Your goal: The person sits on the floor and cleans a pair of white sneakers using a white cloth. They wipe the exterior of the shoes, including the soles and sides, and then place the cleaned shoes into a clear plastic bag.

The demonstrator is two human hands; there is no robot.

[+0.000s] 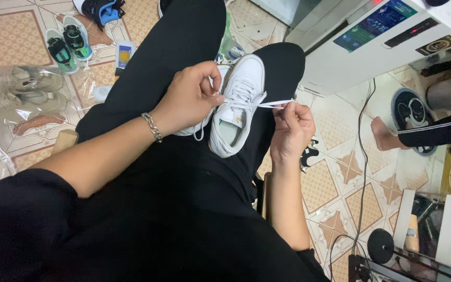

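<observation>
Both your hands pinch one white lace — left hand (191,94) at the white sneaker (237,104) on your lap, right hand (292,130) pulling the lace (267,104) taut.

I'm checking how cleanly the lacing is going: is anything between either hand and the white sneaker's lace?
Nothing visible is. The left hand pinches the lace at the eyelets of the white sneaker, which rests on the lap. The right hand pinches the lace's free end, drawn taut between them.
</observation>
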